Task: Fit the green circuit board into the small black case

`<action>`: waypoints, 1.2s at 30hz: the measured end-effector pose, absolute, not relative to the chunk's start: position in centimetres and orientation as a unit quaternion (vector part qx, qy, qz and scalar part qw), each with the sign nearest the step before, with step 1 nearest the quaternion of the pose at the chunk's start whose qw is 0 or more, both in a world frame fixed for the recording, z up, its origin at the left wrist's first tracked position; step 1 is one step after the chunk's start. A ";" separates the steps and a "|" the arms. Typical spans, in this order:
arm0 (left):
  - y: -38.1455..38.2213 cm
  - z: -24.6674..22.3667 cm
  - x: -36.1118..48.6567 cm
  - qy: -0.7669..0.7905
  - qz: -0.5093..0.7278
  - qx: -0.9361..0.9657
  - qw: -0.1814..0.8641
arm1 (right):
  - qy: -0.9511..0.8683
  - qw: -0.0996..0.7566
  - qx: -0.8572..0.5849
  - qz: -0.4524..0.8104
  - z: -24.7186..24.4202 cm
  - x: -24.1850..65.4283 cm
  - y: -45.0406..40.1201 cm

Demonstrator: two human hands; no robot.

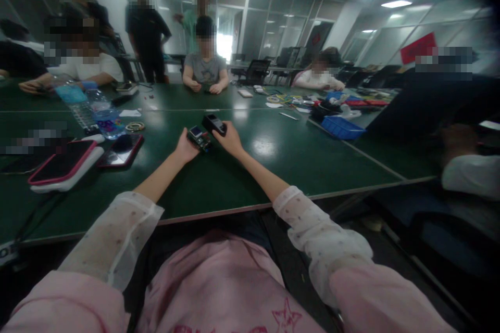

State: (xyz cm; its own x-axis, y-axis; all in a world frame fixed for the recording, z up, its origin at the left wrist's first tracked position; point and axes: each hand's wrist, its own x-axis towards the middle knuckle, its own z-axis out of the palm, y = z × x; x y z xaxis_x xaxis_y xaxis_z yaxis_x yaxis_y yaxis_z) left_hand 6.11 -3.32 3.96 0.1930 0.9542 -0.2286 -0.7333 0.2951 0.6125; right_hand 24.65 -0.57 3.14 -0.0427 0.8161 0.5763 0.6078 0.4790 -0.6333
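Observation:
My left hand (186, 148) grips the edge of a small circuit board (200, 138) with a little screen on its upper part, just above the green tabletop. In my right hand (230, 140) is a black plastic case (213, 124) with a lighter patch on its face, tilted and held between thumb and fingers. The two pieces are close together, with the case to the upper right of the board. Whether they touch I cannot tell. The fingertips under both pieces are hidden.
To the left lie a phone in a pink case (62, 161), another phone (122, 150), a plastic bottle (103, 114) and a tape roll (135, 126). A blue bin (342, 128) with cables near it stands at right. Several people sit or stand around the green table (312, 166).

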 end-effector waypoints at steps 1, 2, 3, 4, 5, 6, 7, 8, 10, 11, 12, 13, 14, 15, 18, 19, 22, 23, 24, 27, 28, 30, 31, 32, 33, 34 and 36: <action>-3.3 3.9 6.1 0.294 0.564 0.191 0.748 | -0.711 0.488 -0.493 0.118 3.2 24.5 -0.7; -3.4 3.9 6.1 0.294 0.564 0.194 0.747 | -0.708 0.496 -0.487 0.126 3.3 24.4 -0.8; -3.4 3.9 6.0 0.295 0.563 0.197 0.746 | -0.707 0.502 -0.480 0.135 3.3 24.3 -0.9; -3.4 3.8 6.0 0.296 0.562 0.200 0.746 | -0.706 0.507 -0.473 0.142 3.4 24.1 -1.1; -3.4 3.8 5.9 0.298 0.561 0.202 0.746 | -0.707 0.512 -0.464 0.149 3.4 24.0 -1.3; -3.3 3.7 5.9 0.302 0.559 0.203 0.745 | -0.709 0.516 -0.455 0.155 3.5 23.8 -1.4; -3.3 3.7 5.9 0.308 0.559 0.203 0.742 | -0.712 0.518 -0.447 0.159 3.5 23.6 -1.7; -3.2 3.6 5.8 0.315 0.561 0.201 0.739 | -0.715 0.521 -0.438 0.160 3.5 23.4 -1.9; -3.0 3.4 5.8 0.326 0.570 0.195 0.729 | -0.725 0.524 -0.420 0.155 3.6 23.0 -2.3; -2.8 3.3 5.8 0.328 0.574 0.192 0.726 | -0.730 0.524 -0.412 0.149 3.5 22.8 -2.5; -2.8 3.3 5.8 0.328 0.577 0.188 0.724 | -0.736 0.523 -0.405 0.143 3.5 22.6 -2.7; -2.7 3.2 5.8 0.327 0.579 0.185 0.724 | -0.742 0.520 -0.400 0.137 3.4 22.4 -2.8; -2.7 3.2 5.8 0.326 0.579 0.182 0.725 | -0.750 0.513 -0.396 0.131 3.3 22.3 -2.8; -2.6 3.2 5.8 0.326 0.578 0.177 0.726 | -0.761 0.500 -0.393 0.128 3.1 22.2 -2.8; -2.8 3.3 5.8 0.324 0.585 0.159 0.726 | -0.812 0.416 -0.389 0.127 2.1 21.9 -2.5; -2.9 3.4 5.8 0.320 0.590 0.154 0.725 | -0.828 0.382 -0.390 0.127 1.7 21.8 -2.3; -3.1 3.8 6.0 0.305 0.601 0.149 0.724 | -0.853 0.330 -0.386 0.120 0.9 21.7 -1.8; -3.2 3.9 6.0 0.303 0.601 0.149 0.724 | -0.856 0.326 -0.383 0.119 0.7 21.8 -1.7; -3.2 4.0 6.1 0.303 0.601 0.150 0.724 | -0.857 0.326 -0.380 0.121 0.6 21.8 -1.6; -3.4 4.2 6.3 0.303 0.604 0.152 0.721 | -0.857 0.328 -0.378 0.126 0.6 21.9 -1.4; -3.5 4.3 6.3 0.306 0.605 0.153 0.719 | -0.857 0.328 -0.378 0.127 0.6 22.0 -1.4; -3.6 4.4 6.4 0.313 0.606 0.152 0.716 | -0.856 0.327 -0.379 0.129 0.6 22.0 -1.3; -3.6 4.5 6.4 0.316 0.605 0.151 0.715 | -0.855 0.327 -0.380 0.130 0.5 22.0 -1.3; -3.6 4.5 6.4 0.318 0.603 0.150 0.716 | -0.855 0.327 -0.382 0.131 0.5 22.0 -1.2; -3.6 4.5 6.4 0.319 0.602 0.149 0.717 | -0.854 0.327 -0.383 0.131 0.4 22.0 -1.2; -3.6 4.5 6.4 0.319 0.601 0.149 0.718 | -0.854 0.327 -0.383 0.131 0.4 22.0 -1.1; -3.5 4.4 6.4 0.320 0.599 0.150 0.719 | -0.855 0.326 -0.381 0.130 0.4 22.0 -1.1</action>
